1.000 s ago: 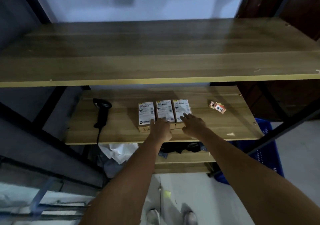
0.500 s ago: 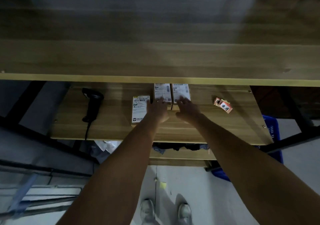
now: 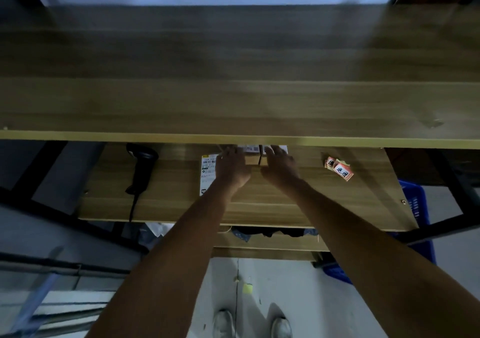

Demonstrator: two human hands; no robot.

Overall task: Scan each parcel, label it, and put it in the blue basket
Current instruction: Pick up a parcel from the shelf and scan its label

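Across the top of the view runs a broad wooden upper shelf (image 3: 233, 78), its near edge hiding the far part of the worktop (image 3: 285, 207) below. Right of the worktop, low down, stands the blue basket (image 3: 415, 205), mostly hidden by the frame and an arm. On the worktop's left lies a black handheld scanner (image 3: 142, 166), long axis near-to-far, head at the far end, cable trailing toward the near edge. Three parcels lie long axis near-to-far, labels up: the left parcel (image 3: 207, 171) sits nearer, while the middle parcel (image 3: 251, 156) and right parcel (image 3: 267, 156) touch side by side, far ends under the shelf. Left hand (image 3: 232, 168) rests flat on the middle parcel; right hand (image 3: 280, 167) flat on the right one, fingers extended. Orange label stickers (image 3: 340, 168) lie farther right.
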